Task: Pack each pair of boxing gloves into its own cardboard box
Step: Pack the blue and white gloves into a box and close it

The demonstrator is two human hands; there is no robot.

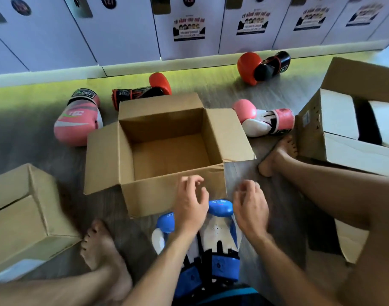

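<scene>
An open, empty cardboard box [167, 191] stands on the floor in front of me. Just before it lies a pair of blue and white boxing gloves [220, 230], side by side between my legs. My left hand [190, 205] and my right hand [251, 206] hover above these gloves with fingers curled and apart, holding nothing. Beyond the box lie two pink gloves, one at the left [78, 120] and one at the right [264, 119]. Two red and black gloves lie farther back, one [145, 91] behind the box and one [263, 67] near the lockers.
A second cardboard box [19, 215] stands at the left by my left foot [100, 246]. A third box [348, 120] lies on its side at the right, beside my right foot [279, 153]. White lockers [123, 29] line the far wall.
</scene>
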